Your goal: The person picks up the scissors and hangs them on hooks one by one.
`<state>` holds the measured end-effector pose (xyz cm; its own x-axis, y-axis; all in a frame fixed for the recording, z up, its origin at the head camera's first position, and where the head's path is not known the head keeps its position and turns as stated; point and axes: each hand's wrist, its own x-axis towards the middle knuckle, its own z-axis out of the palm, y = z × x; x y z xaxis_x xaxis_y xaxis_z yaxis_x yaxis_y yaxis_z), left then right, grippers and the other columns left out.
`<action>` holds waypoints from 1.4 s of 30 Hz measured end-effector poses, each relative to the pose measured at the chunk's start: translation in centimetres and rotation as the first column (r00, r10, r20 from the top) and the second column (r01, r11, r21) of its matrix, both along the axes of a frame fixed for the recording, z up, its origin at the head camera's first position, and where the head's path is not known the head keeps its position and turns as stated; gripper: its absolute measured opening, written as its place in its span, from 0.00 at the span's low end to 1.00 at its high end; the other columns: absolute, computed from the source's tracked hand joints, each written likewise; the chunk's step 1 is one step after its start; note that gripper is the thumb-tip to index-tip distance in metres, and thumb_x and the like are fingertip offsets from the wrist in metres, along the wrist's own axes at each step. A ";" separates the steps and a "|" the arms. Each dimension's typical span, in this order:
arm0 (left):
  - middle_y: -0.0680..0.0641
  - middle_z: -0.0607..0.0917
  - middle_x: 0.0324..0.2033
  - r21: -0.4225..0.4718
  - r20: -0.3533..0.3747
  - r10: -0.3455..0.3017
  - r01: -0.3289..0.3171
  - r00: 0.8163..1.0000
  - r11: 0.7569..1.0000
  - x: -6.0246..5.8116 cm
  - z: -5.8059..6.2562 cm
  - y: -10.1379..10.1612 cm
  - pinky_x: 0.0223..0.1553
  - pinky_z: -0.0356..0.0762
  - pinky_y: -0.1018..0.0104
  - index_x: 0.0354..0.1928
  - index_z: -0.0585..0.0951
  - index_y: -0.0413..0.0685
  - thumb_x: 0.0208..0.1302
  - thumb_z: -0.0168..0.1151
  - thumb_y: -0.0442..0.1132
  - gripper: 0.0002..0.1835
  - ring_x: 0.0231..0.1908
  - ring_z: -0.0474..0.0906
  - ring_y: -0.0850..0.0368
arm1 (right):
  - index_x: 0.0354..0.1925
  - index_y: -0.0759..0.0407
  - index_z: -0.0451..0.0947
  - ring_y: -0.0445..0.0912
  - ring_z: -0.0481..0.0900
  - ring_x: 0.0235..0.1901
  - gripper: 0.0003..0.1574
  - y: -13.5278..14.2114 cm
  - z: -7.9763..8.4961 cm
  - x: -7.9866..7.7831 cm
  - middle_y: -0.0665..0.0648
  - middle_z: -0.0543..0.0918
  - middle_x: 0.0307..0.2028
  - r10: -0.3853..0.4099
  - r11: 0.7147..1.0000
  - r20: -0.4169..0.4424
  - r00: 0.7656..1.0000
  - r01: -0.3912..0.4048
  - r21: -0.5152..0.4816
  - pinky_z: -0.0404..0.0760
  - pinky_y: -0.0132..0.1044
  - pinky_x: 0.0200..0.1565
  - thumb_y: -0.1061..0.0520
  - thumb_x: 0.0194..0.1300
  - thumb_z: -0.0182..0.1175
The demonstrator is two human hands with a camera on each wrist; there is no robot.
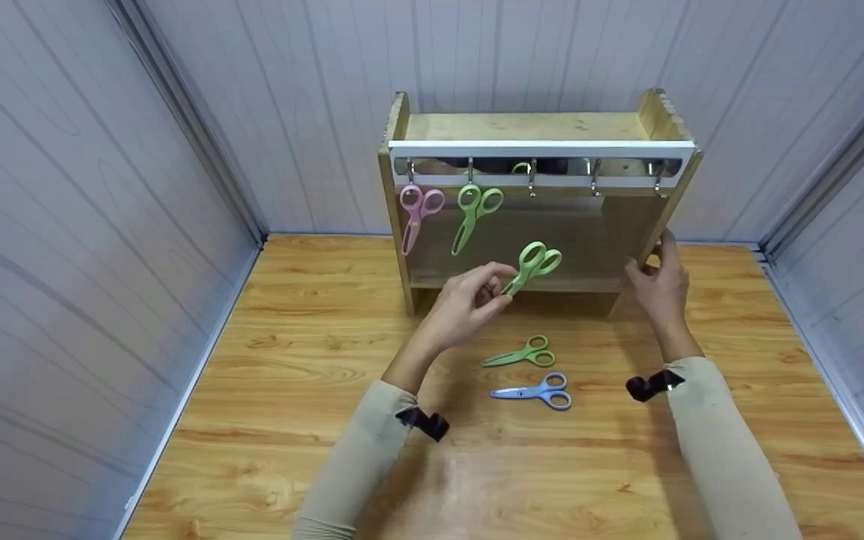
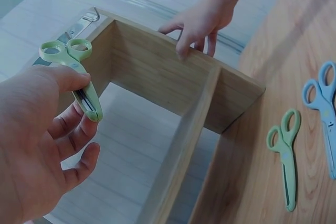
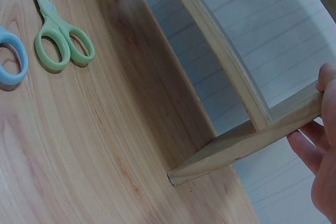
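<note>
My left hand [image 1: 466, 307] pinches light green scissors [image 1: 528, 268] by their closed blades, between thumb and fingers. Their handle loops point up, in front of the wooden shelf [image 1: 522, 126] and below its row of hooks. The shelf's right side panel [image 2: 152, 51] is gripped at its edge by my right hand [image 1: 661, 292], thumb on one face and fingers on the other. Pink scissors [image 1: 415, 216] and another green pair [image 1: 469, 216] hang by a loop from the two leftmost hooks. Green scissors [image 2: 287, 166] and blue scissors [image 1: 523, 392] lie on the wood-grained surface.
A white-framed hook rail [image 1: 537, 146] runs along the shelf's upper front, and its three hooks to the right carry nothing. Pale panelled walls [image 1: 312, 90] enclose the surface [image 1: 267, 405] at the back and both sides. The shelf stands close to the back wall.
</note>
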<state>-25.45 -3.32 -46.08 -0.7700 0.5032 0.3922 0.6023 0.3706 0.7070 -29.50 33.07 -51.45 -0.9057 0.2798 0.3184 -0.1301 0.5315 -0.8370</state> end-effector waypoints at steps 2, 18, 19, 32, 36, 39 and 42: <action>0.43 0.85 0.39 0.010 -0.004 0.001 -0.001 1.000 1.000 -0.1 0.1 0.0 0.42 0.72 0.70 0.66 0.84 0.45 0.81 0.67 0.38 0.17 0.36 0.75 0.62 | 0.88 0.50 0.60 0.75 0.88 0.62 0.46 0.0 0.0 0.0 0.76 0.84 0.68 -0.003 1.000 -0.002 1.000 0.003 0.005 0.72 0.10 0.40 0.59 0.78 0.62; 0.41 0.86 0.39 0.092 0.033 -0.008 0.005 0.999 0.996 -0.8 1.2 0.4 0.44 0.75 0.68 0.67 0.83 0.43 0.81 0.66 0.37 0.17 0.38 0.77 0.60 | 0.87 0.49 0.60 0.75 0.88 0.63 0.46 0.0 0.0 0.0 0.77 0.83 0.70 -0.009 1.000 0.010 1.000 0.008 0.019 0.73 0.11 0.42 0.59 0.78 0.62; 0.41 0.86 0.39 0.096 0.035 -0.007 0.004 0.999 0.995 -0.8 1.3 0.4 0.44 0.75 0.68 0.67 0.83 0.43 0.81 0.66 0.37 0.17 0.38 0.77 0.60 | 0.88 0.49 0.60 0.75 0.88 0.63 0.46 0.0 0.0 0.0 0.77 0.83 0.70 -0.009 1.000 0.011 1.000 0.009 0.019 0.73 0.11 0.42 0.59 0.78 0.62; 0.42 0.85 0.38 0.130 0.048 -0.008 0.002 0.999 0.992 -1.4 2.0 0.7 0.45 0.76 0.70 0.66 0.83 0.43 0.81 0.67 0.37 0.17 0.38 0.77 0.61 | 0.87 0.52 0.61 0.75 0.88 0.62 0.44 0.0 -0.4 0.0 0.75 0.83 0.70 0.010 1.000 -0.025 1.000 -0.011 -0.024 0.75 0.11 0.41 0.58 0.78 0.60; 0.41 0.86 0.39 0.135 0.046 -0.009 0.003 0.999 0.991 -1.6 2.4 0.8 0.45 0.76 0.70 0.67 0.83 0.43 0.81 0.67 0.37 0.17 0.38 0.77 0.62 | 0.87 0.52 0.61 0.75 0.88 0.62 0.45 0.1 -0.4 0.0 0.76 0.83 0.70 0.002 1.000 -0.027 1.000 -0.002 -0.004 0.74 0.10 0.41 0.59 0.78 0.60; 0.41 0.86 0.39 0.141 0.046 -0.010 0.004 0.999 0.990 -1.8 2.6 0.9 0.45 0.76 0.70 0.66 0.83 0.43 0.81 0.67 0.37 0.17 0.37 0.77 0.63 | 0.87 0.51 0.61 0.75 0.88 0.62 0.45 0.0 -0.2 0.1 0.76 0.83 0.70 -0.001 1.000 -0.022 1.000 0.001 0.000 0.73 0.10 0.41 0.59 0.78 0.61; 0.42 0.86 0.39 0.148 0.052 -0.009 0.001 0.999 0.989 -2.0 2.7 1.0 0.45 0.75 0.70 0.66 0.83 0.42 0.81 0.67 0.36 0.17 0.38 0.77 0.63 | 0.87 0.50 0.61 0.75 0.88 0.62 0.45 -0.1 -0.1 0.1 0.76 0.83 0.69 -0.002 1.000 -0.017 1.000 0.002 0.002 0.73 0.10 0.41 0.58 0.78 0.61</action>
